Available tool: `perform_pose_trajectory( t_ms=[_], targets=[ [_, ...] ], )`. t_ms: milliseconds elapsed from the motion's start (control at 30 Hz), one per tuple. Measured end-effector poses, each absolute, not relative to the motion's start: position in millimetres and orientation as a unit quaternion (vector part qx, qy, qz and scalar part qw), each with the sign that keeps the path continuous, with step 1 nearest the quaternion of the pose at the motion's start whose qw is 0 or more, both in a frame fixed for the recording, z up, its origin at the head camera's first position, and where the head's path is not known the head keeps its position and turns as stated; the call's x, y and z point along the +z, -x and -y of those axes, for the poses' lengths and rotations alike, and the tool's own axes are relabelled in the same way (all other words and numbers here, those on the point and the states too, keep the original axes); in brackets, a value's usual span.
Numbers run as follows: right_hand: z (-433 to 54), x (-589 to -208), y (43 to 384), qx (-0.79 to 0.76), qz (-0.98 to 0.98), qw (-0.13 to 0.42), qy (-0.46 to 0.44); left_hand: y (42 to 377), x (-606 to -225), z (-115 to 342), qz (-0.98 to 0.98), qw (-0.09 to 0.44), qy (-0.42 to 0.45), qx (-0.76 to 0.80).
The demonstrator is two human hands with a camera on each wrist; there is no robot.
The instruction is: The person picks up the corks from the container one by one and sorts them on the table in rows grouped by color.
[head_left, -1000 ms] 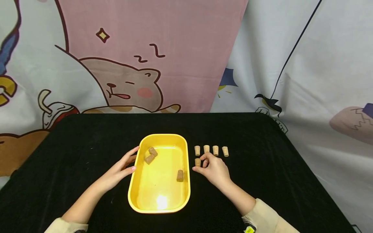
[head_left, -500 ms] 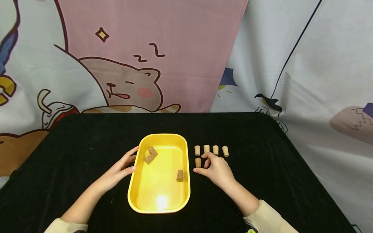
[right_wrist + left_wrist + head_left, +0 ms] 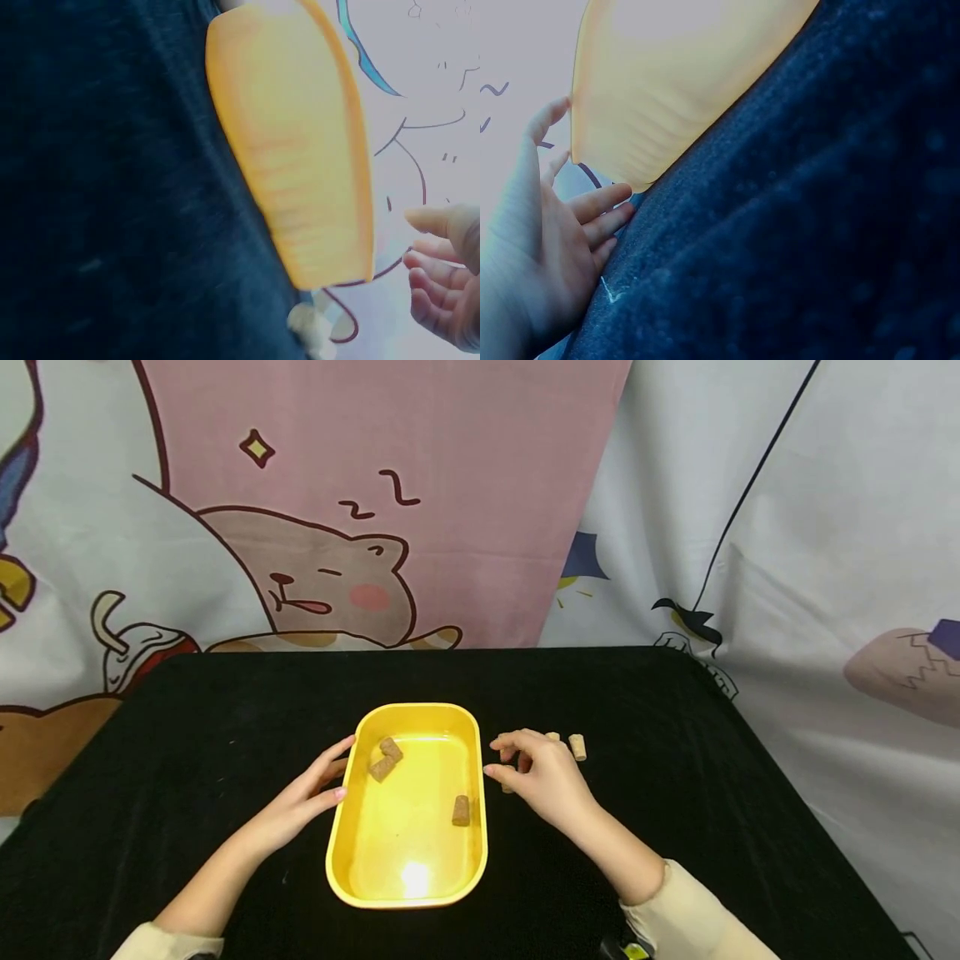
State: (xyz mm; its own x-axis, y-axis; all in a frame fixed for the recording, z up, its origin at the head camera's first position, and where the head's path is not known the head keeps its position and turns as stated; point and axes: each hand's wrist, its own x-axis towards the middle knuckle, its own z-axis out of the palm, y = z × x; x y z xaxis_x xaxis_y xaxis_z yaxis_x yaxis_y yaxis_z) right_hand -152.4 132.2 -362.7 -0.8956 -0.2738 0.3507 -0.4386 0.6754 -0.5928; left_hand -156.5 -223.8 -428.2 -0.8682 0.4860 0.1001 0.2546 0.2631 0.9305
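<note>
A yellow tray [image 3: 408,893] stands on the black cloth with three brown corks inside: two together at the upper left [image 3: 382,768] and one by the right wall [image 3: 461,811]. My left hand [image 3: 303,797] rests its spread fingertips at the tray's left side, also seen in the left wrist view beside the tray wall [image 3: 652,112]. To the right of the tray, my right hand [image 3: 551,781] hovers over the corks, thumb and fingers apart, with nothing between them in the right wrist view. A cork [image 3: 507,787] shows just below its thumb, mostly covered.
Beyond the right hand, a paler cork [image 3: 577,747] stands on the cloth, and the top of another [image 3: 552,736] peeks out beside the knuckles. Blurred corks [image 3: 311,326] appear past the tray's end in the right wrist view. A printed curtain [image 3: 480,510] hangs behind the table.
My right hand has risen from around the front cork and shifted slightly left, close to the tray's rim. It now covers part of the cork row. The left hand keeps its place.
</note>
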Motion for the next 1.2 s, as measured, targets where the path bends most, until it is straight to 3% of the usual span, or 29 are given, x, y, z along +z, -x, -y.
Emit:
perform_pose_trajectory(
  t_ms=[267,600,1200],
  targets=[
    [-103.3,-347.2,161.9,0.375,0.878,0.079,-0.287,156.2,-426.7,224.6,-0.792,0.096,-0.235,0.555],
    [-66.9,-348.4,185.8,0.375,0.855,-0.012,-0.359,156.5,-426.4,224.0,-0.787,0.106,-0.23,0.563],
    [-34.0,-369.1,226.2,0.344,0.848,-0.119,-0.384,154.1,-424.8,221.4,-0.787,0.105,-0.235,0.561]
  ],
)
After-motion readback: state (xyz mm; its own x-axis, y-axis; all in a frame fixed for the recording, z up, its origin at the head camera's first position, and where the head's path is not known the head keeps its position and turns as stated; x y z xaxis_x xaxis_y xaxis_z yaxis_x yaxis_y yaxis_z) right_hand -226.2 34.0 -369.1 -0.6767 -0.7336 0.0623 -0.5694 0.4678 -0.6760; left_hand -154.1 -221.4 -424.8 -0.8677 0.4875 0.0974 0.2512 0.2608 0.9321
